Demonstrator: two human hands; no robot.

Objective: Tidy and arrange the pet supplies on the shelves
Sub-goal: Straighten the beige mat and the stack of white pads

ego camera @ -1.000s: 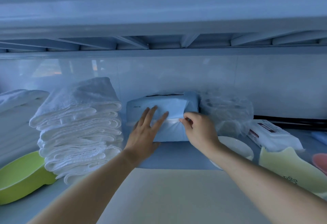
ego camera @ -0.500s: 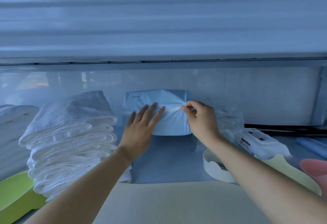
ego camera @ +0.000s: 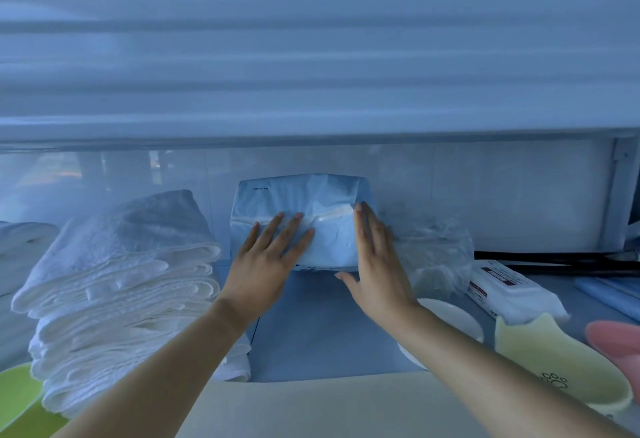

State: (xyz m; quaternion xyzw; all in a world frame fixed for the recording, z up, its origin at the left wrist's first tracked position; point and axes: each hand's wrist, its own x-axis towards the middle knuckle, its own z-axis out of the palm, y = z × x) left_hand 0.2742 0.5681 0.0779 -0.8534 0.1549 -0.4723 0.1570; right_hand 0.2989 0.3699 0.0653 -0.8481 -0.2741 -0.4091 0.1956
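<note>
A light blue soft pack [ego camera: 298, 198] stands against the back wall of the shelf [ego camera: 322, 327]. My left hand [ego camera: 266, 261] lies flat on its front face, fingers spread. My right hand [ego camera: 375, 257] presses flat against the pack's right side, fingers straight, thumb out below. Neither hand grips it. To the left rises a stack of folded white towels [ego camera: 117, 292]. On the right lie a crumpled clear plastic bag [ego camera: 436, 254] and a white wipes pack [ego camera: 509, 288].
A white bowl [ego camera: 453, 320] sits under my right forearm. A pale yellow cat-shaped dish [ego camera: 554, 361] and a pink item [ego camera: 620, 340] lie at the right. A green bowl [ego camera: 17, 399] sits at the lower left. The upper shelf [ego camera: 311, 57] hangs low overhead.
My right hand let go of its pinch on the pack's top seam and now lies flat against its right side. The left hand stays flat on the front.
</note>
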